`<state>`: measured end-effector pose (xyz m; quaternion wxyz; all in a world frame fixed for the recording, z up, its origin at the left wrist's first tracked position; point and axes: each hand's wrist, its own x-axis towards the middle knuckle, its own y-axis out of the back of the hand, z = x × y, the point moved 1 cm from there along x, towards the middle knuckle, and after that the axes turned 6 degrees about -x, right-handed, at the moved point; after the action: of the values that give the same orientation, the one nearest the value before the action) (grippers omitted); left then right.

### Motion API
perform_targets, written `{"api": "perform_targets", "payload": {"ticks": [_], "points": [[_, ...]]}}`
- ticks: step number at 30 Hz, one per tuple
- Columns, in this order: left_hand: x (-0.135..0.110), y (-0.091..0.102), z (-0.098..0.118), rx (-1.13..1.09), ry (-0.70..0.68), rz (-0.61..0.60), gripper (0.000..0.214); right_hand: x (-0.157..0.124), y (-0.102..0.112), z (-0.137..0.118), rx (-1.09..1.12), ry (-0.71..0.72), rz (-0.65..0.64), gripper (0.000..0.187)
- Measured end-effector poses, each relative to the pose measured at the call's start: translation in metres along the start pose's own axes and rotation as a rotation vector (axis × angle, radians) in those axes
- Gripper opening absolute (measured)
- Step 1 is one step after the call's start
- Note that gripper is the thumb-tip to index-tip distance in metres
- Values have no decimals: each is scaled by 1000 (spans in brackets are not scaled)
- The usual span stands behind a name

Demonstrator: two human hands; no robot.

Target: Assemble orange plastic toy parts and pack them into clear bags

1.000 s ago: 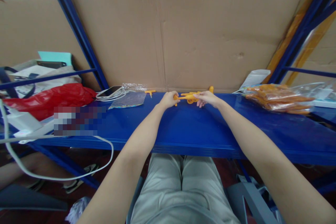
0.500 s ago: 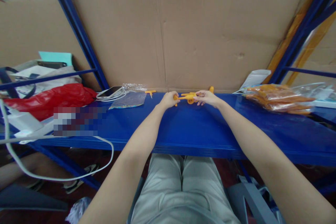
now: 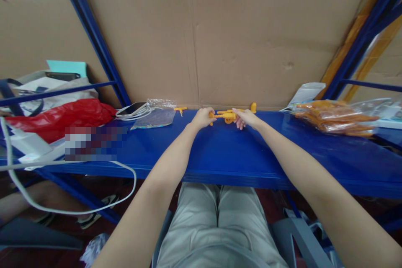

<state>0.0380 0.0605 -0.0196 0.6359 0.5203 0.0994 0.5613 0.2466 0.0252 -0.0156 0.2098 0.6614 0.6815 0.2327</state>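
Between my two hands is an orange plastic piece [image 3: 228, 115] with a spiral-ridged shaft at its left and a round part below. My left hand [image 3: 202, 118] is closed around the knob-like left end of the shaft. On the other end, my right hand [image 3: 246, 118] pinches the thicker body, with its lower fingers curled beneath. Just behind my right hand lies another orange plastic part [image 3: 253, 107] with a rounded end, partly hidden. A small T-shaped orange piece [image 3: 180, 109] rests on the blue shelf [image 3: 232, 155] left of my left hand.
A clear plastic bag [image 3: 155, 118], a phone [image 3: 133, 109] with white cable and a red bag [image 3: 65, 117] lie at left. Bagged orange parts [image 3: 336, 117] sit at right. Cardboard [image 3: 238, 42] stands behind. A white cable [image 3: 135, 184] loops over the front edge.
My right hand has shifted slightly left along the orange piece and its fingers have curled in more. My left hand has stayed nearly in place on the shaft end.
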Motion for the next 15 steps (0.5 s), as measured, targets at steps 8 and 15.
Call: {"api": "perform_targets", "payload": {"ticks": [8, 15], "points": [[0, -3, -3, -27, 7, -33, 23, -5, 11, 0, 58, 29, -61, 41], [1, -3, -6, 9, 5, -12, 22, 1, 10, 7, 43, 120, -67, 25]]}}
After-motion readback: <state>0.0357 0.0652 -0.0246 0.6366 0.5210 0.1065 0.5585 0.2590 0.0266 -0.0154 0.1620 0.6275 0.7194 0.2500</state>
